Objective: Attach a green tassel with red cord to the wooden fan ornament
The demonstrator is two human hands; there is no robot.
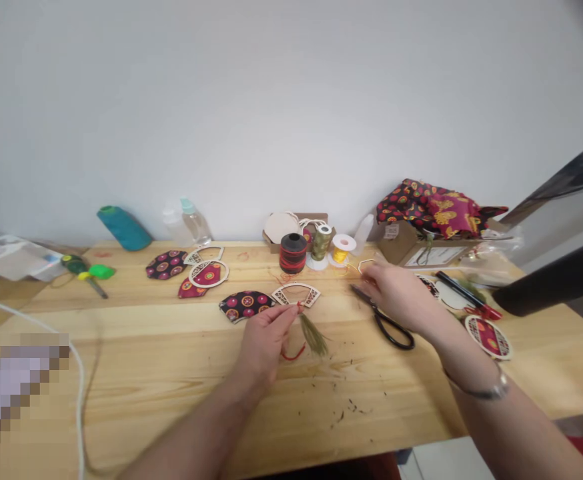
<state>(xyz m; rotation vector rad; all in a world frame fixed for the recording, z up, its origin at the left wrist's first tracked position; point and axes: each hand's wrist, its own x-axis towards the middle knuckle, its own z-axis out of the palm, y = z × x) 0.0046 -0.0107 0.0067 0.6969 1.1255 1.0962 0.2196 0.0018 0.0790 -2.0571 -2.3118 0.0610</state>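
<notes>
My left hand (265, 340) pinches a red cord (299, 308) between thumb and fingertips, at the lower edge of a fan-shaped wooden frame (311, 294). An olive-green tassel (313, 336) hangs from that spot, and a loose red cord end curls below the fingers. Beside it lies a fan-shaped piece of dark patterned fabric (245, 305). My right hand (396, 290) is over the black scissors (394, 333), its fingers drawn together near a small pale outlined piece (366, 265) and yellow thread. What those fingertips hold, if anything, is hidden.
Red-black cord (293, 255), olive thread (320, 245) and yellow thread (341, 250) spools stand behind. Fabric tops a cardboard box (411, 253) at right, near a black post (546, 287). A teal cone (124, 228), bottle (196, 223) and screwdriver (84, 272) are left.
</notes>
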